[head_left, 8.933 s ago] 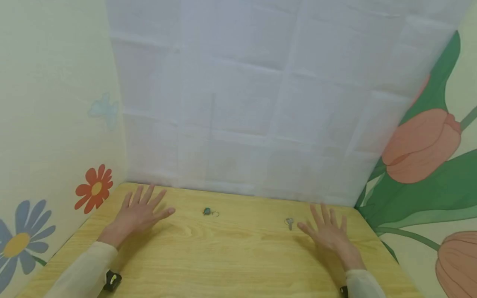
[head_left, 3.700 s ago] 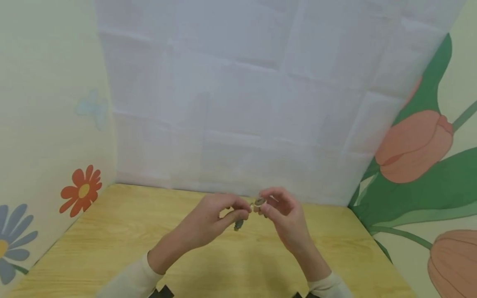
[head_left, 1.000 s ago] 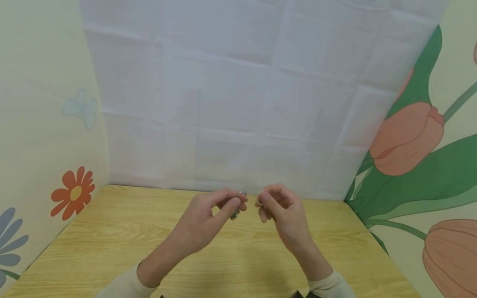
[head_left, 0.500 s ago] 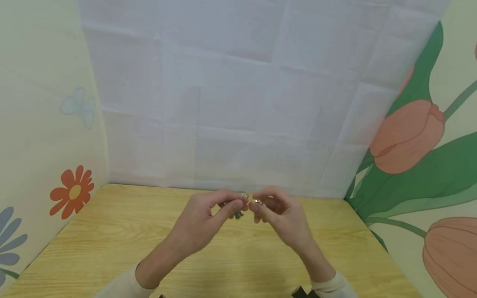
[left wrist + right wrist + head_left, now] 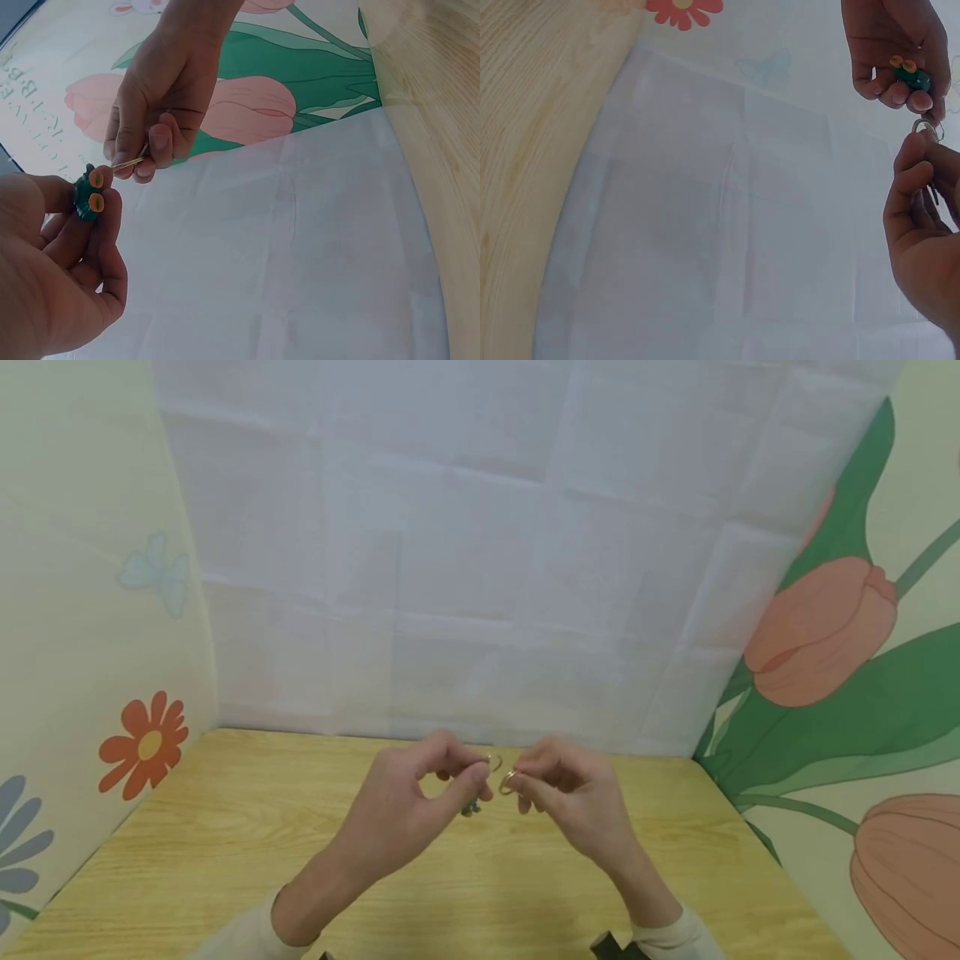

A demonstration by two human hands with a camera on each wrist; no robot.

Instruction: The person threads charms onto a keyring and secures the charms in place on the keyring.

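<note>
Both hands are raised above the light wooden table [image 5: 225, 860], near its far edge and close together at centre. The left hand [image 5: 408, 802] has its fingers curled, thumb and forefinger pinching a small green charm with orange spots [image 5: 90, 196]; in the left wrist view the charm sits between the fingertips, and in the head view it hangs just below them [image 5: 471, 808]. A thin metal split ring [image 5: 493, 762] shows at the tip of the left hand's fingers, attached to the charm; in the right wrist view the ring [image 5: 928, 127] lies directly below the charm [image 5: 911, 75]. The right hand [image 5: 573, 806] is also curled, thumb and forefinger clamped on a small flat silver-coloured metal key [image 5: 508, 781], seen edge-on as a thin strip in the left wrist view [image 5: 129, 160]. The tip of the key points left toward the ring; the two are just beside each other, and whether they touch cannot be told. Cream-coloured sleeves [image 5: 675, 935] cover both wrists. Behind the hands hangs a creased white cloth backdrop [image 5: 487, 568]. The left wall carries a painted red flower [image 5: 142, 747] and a pale blue butterfly [image 5: 153, 575]; the right wall carries large pink tulips with green leaves [image 5: 821, 635].
</note>
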